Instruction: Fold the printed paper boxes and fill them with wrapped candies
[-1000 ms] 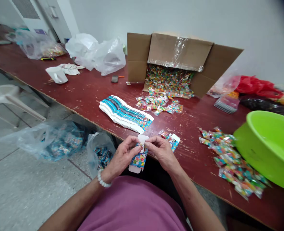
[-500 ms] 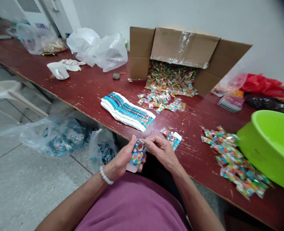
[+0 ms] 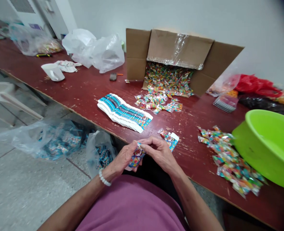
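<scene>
A small printed candy box (image 3: 136, 158) is held over my lap at the table's edge. My left hand (image 3: 123, 160) is wrapped around its sides, thumb near the top. With thumb and fingers my right hand (image 3: 157, 150) pinches the white flap at the box's upper end; the fingers hide part of it. Just beyond my right hand another printed box (image 3: 172, 141) lies on the table, with a wrapped candy (image 3: 161, 132) by it. A fanned stack of flat blue-and-white boxes (image 3: 124, 112) lies in front of my hands.
An opened cardboard carton (image 3: 180, 48) spills wrapped candies (image 3: 158, 100) onto the red table (image 3: 84, 91). More candies (image 3: 228, 154) lie beside a green basin (image 3: 250, 144) at right. Plastic bags of blue packs (image 3: 60, 138) rest low at left. A white mug (image 3: 51, 71) stands farther back.
My right fingers have moved over the top of the box and now cover more of its upper end. The view has shifted slightly, so the table's things sit a little farther left.
</scene>
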`<control>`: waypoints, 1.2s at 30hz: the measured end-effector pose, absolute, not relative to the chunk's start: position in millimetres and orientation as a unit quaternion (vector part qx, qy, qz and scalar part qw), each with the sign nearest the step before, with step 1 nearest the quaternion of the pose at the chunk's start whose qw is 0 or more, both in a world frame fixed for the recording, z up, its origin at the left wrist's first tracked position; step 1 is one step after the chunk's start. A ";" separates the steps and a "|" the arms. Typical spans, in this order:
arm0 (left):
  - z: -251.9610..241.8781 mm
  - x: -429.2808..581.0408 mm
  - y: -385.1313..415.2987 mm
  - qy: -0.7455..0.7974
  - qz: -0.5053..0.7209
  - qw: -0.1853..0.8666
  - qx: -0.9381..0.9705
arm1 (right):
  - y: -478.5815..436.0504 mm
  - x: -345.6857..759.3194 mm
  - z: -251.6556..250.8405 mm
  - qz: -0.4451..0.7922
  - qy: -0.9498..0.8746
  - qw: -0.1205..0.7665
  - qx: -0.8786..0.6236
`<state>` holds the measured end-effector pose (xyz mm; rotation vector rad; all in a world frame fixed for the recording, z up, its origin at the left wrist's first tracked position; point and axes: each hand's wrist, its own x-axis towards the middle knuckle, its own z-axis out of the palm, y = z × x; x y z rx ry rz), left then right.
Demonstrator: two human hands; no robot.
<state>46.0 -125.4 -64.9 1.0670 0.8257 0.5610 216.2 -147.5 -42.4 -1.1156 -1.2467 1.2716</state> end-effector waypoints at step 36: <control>-63.5 -11.7 -98.9 0.410 0.198 0.756 0.470 | -56.4 266.9 -38.7 0.364 -0.471 0.536 -0.598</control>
